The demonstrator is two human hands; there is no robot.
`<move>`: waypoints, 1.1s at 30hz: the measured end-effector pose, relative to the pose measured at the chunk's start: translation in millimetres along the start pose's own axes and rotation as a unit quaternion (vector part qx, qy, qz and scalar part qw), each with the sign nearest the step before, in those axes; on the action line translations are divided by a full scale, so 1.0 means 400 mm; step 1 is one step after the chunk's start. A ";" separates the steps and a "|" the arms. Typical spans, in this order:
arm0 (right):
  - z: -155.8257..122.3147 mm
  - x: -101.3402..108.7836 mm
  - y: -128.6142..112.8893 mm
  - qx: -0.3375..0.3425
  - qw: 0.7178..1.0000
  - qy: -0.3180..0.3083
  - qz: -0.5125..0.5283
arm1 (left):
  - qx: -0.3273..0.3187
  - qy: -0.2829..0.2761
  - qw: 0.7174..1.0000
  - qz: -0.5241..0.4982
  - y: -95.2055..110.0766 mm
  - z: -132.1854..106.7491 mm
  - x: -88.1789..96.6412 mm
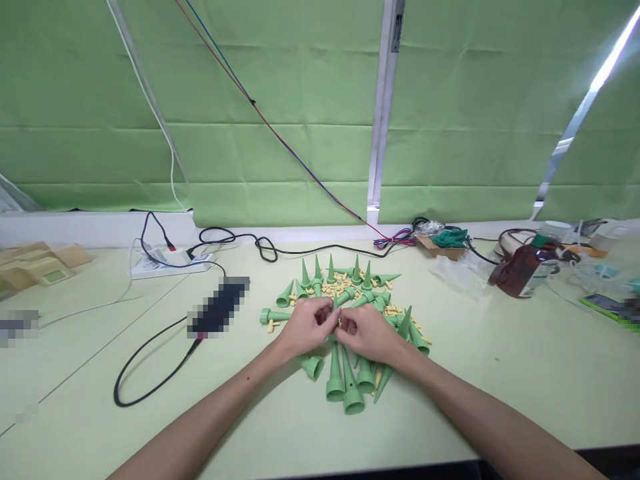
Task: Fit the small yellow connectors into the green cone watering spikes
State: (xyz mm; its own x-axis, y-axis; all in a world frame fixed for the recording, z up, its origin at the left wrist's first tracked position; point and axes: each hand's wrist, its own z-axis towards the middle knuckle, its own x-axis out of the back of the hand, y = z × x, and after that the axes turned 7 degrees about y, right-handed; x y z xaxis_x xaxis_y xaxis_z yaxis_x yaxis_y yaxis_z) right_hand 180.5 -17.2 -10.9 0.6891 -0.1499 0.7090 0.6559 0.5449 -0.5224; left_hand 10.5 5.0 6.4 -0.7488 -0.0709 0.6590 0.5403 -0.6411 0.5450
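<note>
My left hand is closed, thumb and fingers pinched around a green plastic spike whose pointed tip sticks up between the hands. Against it, my right hand is also closed in a pinch; what its fingertips hold is hidden. Around both hands lie several more green spikes with wide round collars, such as one spike in front and an upright spike behind. Small yellow T-shaped pieces are scattered among them, with one yellow piece at the pile's left edge.
Left of the pile lies a blurred dark device on a black cable. A white power strip and cardboard boxes stand farther left. At right are a brown bottle, clear plastic bags and a green-edged phone.
</note>
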 end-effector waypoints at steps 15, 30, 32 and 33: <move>0.001 0.003 0.004 -0.004 0.999 -0.019 -0.031 | -0.020 0.011 1.000 0.018 -0.009 -0.005 -0.003; 0.005 0.004 0.011 -0.024 0.996 -0.041 -0.079 | -0.089 0.047 0.991 0.088 -0.021 -0.013 -0.003; 0.005 0.004 0.013 -0.025 0.995 -0.040 -0.085 | -0.115 0.050 0.988 0.095 -0.016 -0.014 -0.002; 0.005 0.003 0.014 -0.025 0.995 -0.039 -0.088 | -0.130 0.049 0.985 0.099 -0.015 -0.015 -0.001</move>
State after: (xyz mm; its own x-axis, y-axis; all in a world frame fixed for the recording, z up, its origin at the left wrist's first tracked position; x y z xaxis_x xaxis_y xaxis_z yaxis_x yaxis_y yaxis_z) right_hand 184.4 -12.6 -11.7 0.5381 -0.1736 0.8248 0.7799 0.4737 -0.4091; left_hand 5.4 4.4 -0.2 -0.6795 -0.2789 0.6786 0.5717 -0.7809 0.2516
